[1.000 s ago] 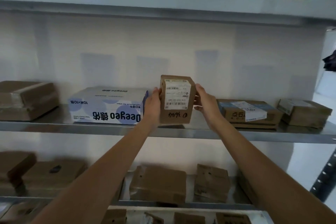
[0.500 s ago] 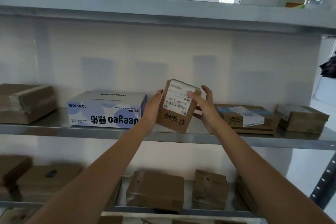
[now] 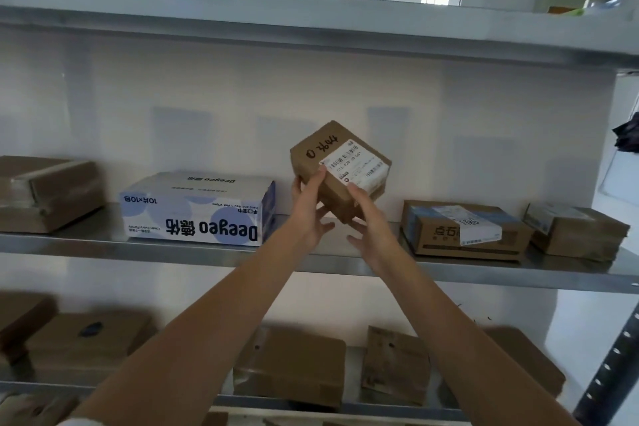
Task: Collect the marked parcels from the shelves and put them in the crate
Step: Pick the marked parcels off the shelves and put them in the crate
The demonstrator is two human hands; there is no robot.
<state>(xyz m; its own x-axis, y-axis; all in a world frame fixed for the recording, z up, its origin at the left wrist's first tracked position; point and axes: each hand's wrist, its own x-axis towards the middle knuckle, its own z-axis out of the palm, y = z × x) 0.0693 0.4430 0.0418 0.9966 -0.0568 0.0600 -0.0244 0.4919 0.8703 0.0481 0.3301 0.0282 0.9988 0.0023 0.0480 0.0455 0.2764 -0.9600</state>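
A small brown cardboard parcel (image 3: pixel 313 152) with black handwriting and a white barcode label hangs tilted above the middle shelf (image 3: pixel 173 247). My left hand (image 3: pixel 309 209) grips its lower left side with the thumb on the front face. My right hand (image 3: pixel 370 228) holds it from underneath, thumb pressed below the label. The parcel is clear of the shelf. No crate is in view.
On the middle shelf lie a blue-and-white Deeygo wipes box (image 3: pixel 197 209), a taped brown box (image 3: pixel 45 192) at far left, and two labelled parcels (image 3: pixel 463 228) (image 3: pixel 577 232) at right. Several brown parcels (image 3: pixel 290 363) fill the lower shelf. A black upright (image 3: pixel 612 370) stands at right.
Both hands lifted the parcel off the shelf and turned it, so the handwriting that sat at its bottom now lies at the upper left. The view has shifted slightly downward.
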